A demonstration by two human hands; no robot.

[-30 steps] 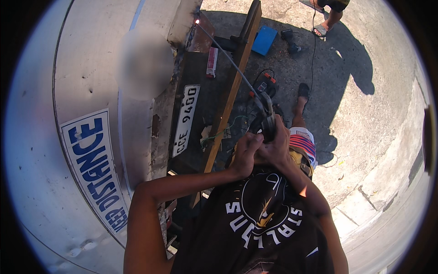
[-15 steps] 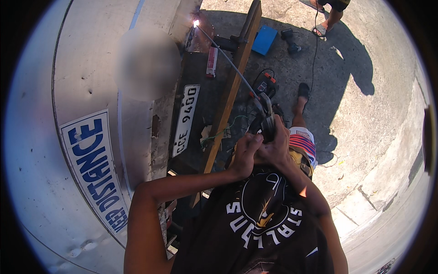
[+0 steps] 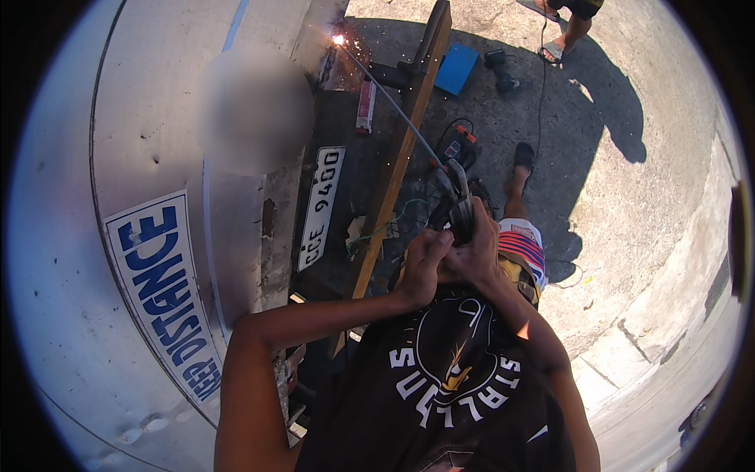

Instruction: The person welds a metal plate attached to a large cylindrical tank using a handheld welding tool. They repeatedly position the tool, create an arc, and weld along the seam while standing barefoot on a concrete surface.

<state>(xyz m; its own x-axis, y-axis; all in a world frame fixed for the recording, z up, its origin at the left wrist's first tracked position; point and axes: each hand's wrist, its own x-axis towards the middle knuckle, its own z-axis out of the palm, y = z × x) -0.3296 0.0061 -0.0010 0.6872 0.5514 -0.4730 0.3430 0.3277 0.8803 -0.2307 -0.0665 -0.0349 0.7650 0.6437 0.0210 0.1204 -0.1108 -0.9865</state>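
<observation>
My left hand (image 3: 425,261) and my right hand (image 3: 476,250) are closed together in front of my chest around the black handle of a welding electrode holder (image 3: 462,214). From its jaws a long, thin welding rod (image 3: 399,112) slants up to the left. At the rod's far tip a bright arc (image 3: 338,40) glows, with sparks flying round it. That tip meets the lower edge of a silver vehicle body panel (image 3: 177,59). Part of the handle is hidden by my fingers.
A wooden beam (image 3: 387,200) runs lengthwise beside the number plate (image 3: 321,208). On the ground are a red-and-white box (image 3: 366,108), a blue case (image 3: 456,69), a dark power tool (image 3: 503,72) and a black-and-orange device (image 3: 458,148). Another person's foot (image 3: 552,53) stands at the top right.
More orange sparks spray down and right from the rod's tip, and the glow there is redder. Both hands and the holder stay almost in place.
</observation>
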